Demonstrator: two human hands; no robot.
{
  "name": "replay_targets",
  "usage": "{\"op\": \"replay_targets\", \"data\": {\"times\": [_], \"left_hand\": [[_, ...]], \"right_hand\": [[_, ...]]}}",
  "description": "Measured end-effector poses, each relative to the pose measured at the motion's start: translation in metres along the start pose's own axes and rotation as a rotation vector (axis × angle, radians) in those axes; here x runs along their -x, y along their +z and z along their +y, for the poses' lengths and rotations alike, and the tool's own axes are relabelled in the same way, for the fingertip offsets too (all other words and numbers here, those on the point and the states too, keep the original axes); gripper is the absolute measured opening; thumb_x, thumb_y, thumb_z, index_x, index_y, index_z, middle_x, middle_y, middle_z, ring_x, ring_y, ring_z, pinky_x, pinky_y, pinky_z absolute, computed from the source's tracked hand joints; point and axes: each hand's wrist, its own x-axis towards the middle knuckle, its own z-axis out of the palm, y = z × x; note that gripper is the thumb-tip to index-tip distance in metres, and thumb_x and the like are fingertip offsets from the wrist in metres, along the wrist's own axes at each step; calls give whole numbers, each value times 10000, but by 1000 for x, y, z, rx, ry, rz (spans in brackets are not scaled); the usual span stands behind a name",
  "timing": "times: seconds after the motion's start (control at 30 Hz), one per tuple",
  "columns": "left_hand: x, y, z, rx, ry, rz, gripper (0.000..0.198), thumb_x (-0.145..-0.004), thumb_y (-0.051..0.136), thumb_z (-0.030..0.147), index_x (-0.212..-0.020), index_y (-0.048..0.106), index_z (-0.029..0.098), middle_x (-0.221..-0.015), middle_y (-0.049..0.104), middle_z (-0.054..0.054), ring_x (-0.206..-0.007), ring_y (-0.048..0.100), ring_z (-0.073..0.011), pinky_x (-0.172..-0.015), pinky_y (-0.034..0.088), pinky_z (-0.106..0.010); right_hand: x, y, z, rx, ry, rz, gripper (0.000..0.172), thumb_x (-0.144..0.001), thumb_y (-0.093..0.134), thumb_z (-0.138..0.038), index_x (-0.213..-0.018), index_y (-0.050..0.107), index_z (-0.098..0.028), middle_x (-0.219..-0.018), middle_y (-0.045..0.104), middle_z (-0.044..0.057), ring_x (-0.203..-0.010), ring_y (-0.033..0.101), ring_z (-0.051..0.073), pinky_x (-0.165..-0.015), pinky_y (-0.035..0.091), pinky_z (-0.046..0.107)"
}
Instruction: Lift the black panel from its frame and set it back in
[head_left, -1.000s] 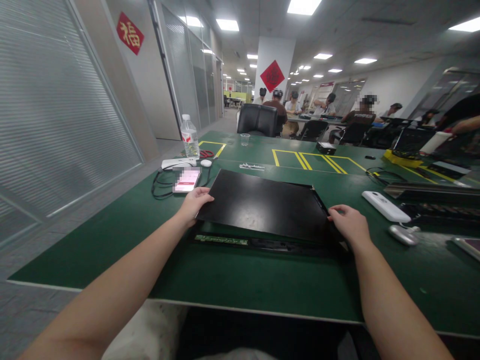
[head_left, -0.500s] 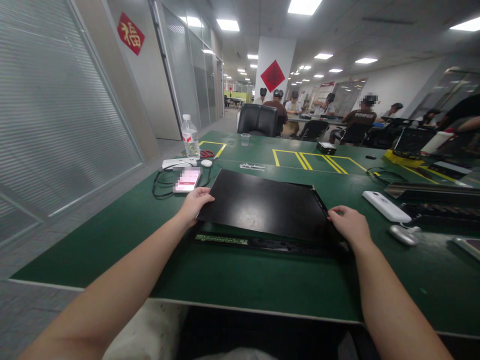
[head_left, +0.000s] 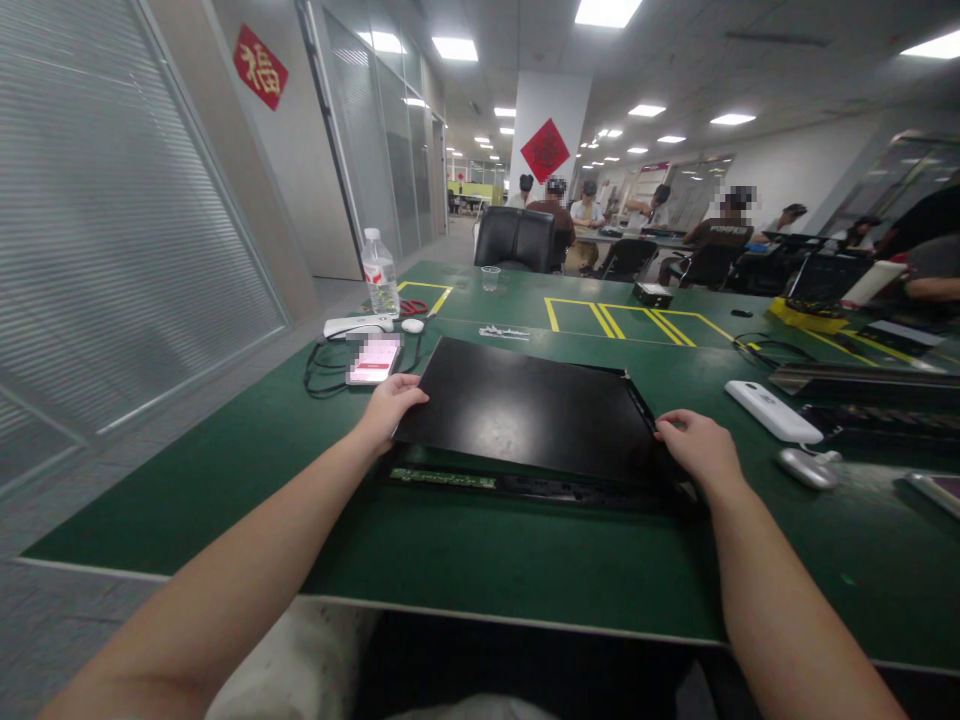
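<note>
A flat black display panel (head_left: 517, 400) lies tilted over a shallow black frame (head_left: 570, 490), its front edge raised clear of the frame's front strip. A narrow green circuit board (head_left: 442, 479) shows along the front left of that strip. My left hand (head_left: 390, 408) is closed on the panel's left edge, thumb on top and the other fingers partly hidden underneath. At the right side, my right hand (head_left: 697, 448) pinches the frame's right rim, close beside the panel's edge. The far part of the frame is hidden under the panel.
On the green table (head_left: 525, 570), a phone (head_left: 375, 360), cables, a water bottle (head_left: 381, 275) and red scissors (head_left: 413, 307) stand to the left. A white power bank (head_left: 772, 412), a silver mouse-like object (head_left: 808, 468) and black parts lie right. People sit at tables beyond.
Both hands and the panel stay practically where they were. In the far right background, a person's arm has shifted slightly.
</note>
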Motion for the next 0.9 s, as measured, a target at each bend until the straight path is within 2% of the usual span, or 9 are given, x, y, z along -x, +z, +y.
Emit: {"op": "replay_targets", "data": {"times": [0.3,0.47,0.7,0.8,0.9], "left_hand": [[-2,1,0,15,0,44,396,-511,810,326,-844,642,191,-682,671,4,-613,605,-178,-588,456,-283],[-7,-1,1,31,35,54,350,-510,814,325,-799,684,178,-661,667,0,-632,603,-169,-597,451,-263],[-8,-10,7,-108,20,54,310,-508,851,286,-777,728,191,-683,691,-18,-621,607,-177,-556,445,-265],[-9,-13,8,-201,-12,81,260,-499,850,252,-729,739,201,-664,688,-23,-592,583,-176,-516,407,-259],[-11,-15,6,-257,-14,84,208,-484,839,229,-663,737,200,-643,691,-34,-608,585,-185,-540,422,-267]], "right_hand": [[-2,1,3,-53,10,-3,326,-797,555,-389,-934,811,-240,-873,772,86,-805,684,259,-697,484,340],[-1,1,3,-61,12,-16,329,-802,548,-386,-946,804,-236,-898,777,78,-848,688,266,-706,475,339],[-3,5,6,-83,17,-15,319,-807,557,-375,-960,797,-230,-892,779,76,-904,698,283,-723,473,347],[-5,6,8,-100,15,-6,304,-789,572,-360,-946,795,-226,-865,777,76,-886,701,282,-713,472,344],[-5,5,7,-120,28,-7,289,-778,583,-358,-927,793,-227,-863,778,76,-879,696,279,-707,468,343]]}}
